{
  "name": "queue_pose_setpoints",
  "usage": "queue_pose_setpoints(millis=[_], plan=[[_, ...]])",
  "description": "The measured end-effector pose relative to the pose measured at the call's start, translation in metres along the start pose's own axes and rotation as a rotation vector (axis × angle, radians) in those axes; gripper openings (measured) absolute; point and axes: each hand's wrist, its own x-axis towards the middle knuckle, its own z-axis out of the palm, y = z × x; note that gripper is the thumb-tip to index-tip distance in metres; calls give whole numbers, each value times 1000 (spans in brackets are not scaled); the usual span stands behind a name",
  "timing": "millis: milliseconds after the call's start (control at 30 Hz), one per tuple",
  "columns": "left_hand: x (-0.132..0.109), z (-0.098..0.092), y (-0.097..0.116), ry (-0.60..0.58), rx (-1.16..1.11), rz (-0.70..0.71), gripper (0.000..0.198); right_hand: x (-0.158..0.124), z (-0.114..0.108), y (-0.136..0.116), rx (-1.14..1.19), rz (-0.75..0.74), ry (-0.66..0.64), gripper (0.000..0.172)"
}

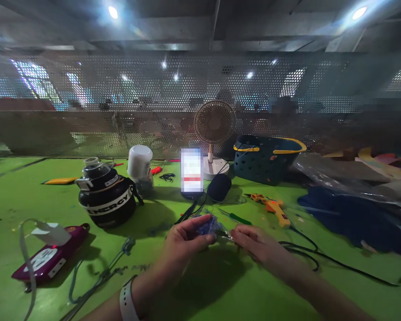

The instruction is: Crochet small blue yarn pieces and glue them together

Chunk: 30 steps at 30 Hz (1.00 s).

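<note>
Frame ctr-bottom: L hand (184, 243) and R hand (254, 244) pinch blue piece (207, 224) btwn them over green table (220, 290). Phone (191, 171) upright at ctr; black jug (106, 196) ctr-left.

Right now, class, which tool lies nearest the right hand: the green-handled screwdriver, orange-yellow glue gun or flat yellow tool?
The green-handled screwdriver, just beyond the right hand; the orange-yellow glue gun lies farther right, the flat yellow tool far left.

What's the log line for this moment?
left hand: holds small blue thing | right hand: touches it | near: phone, green table
</note>
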Motion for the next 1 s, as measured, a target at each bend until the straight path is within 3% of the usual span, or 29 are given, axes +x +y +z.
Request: queue_pose_setpoints(millis=[467, 1000], plan=[[-3, 0, -2, -56, 13, -25, 44, -1, 10, -1, 101, -18, -62, 49], [-6, 1, 1, -80, 27, -51, 45, 2, 8, 9, 65, -112, 35, 49]])
